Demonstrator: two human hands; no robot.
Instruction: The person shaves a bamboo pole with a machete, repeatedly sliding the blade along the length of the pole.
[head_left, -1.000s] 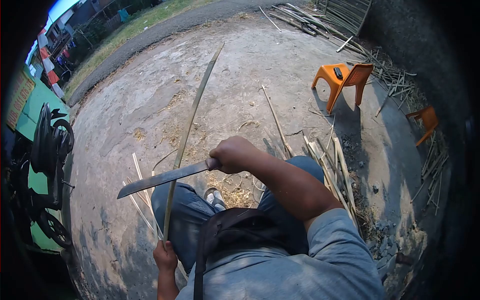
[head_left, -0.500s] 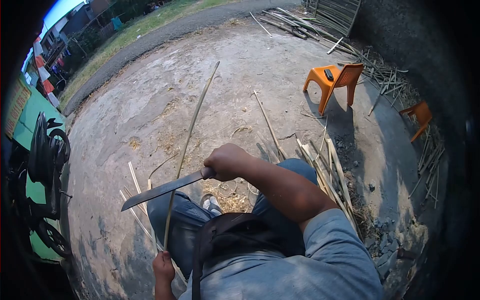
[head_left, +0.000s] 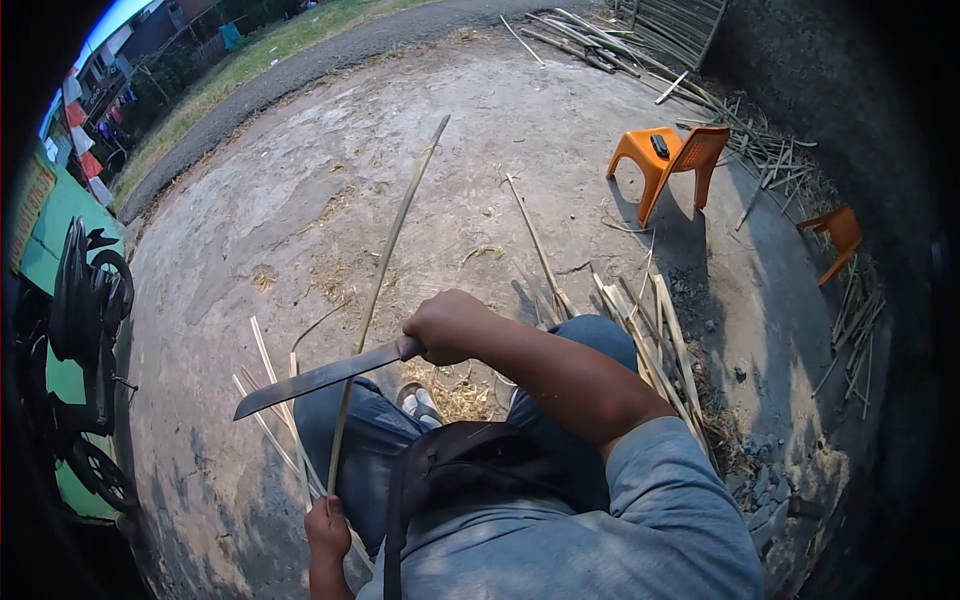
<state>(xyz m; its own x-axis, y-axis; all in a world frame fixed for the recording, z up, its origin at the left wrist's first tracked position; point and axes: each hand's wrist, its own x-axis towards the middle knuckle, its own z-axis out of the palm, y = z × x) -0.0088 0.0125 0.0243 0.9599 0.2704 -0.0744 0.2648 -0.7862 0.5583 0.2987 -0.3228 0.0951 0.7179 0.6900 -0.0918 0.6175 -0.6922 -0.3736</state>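
Observation:
My right hand [head_left: 443, 327] is closed around the handle of a machete [head_left: 320, 378], whose long blade points left across my left thigh. A long, thin bamboo strip [head_left: 385, 262] slants up and away from my left hand [head_left: 328, 527], which is wrapped round its lower end beside my left hip. The blade crosses this strip above my knee and appears to touch it. Several pale bamboo strips [head_left: 268, 352] lie beside my left leg, partly hidden behind the blade and my hand.
More split bamboo [head_left: 655, 345] leans by my right leg, with one strip [head_left: 535, 240] on the concrete ahead. An orange chair [head_left: 655, 165] holds a small black object [head_left: 659, 146]. Bamboo piles [head_left: 620, 60] lie at the back right; a motorcycle [head_left: 90, 340] stands left. Shavings [head_left: 455, 390] lie between my feet.
The machete and my right hand have shifted very slightly left. The far end of the bamboo strip sits slightly higher and further right. Both hands keep their hold.

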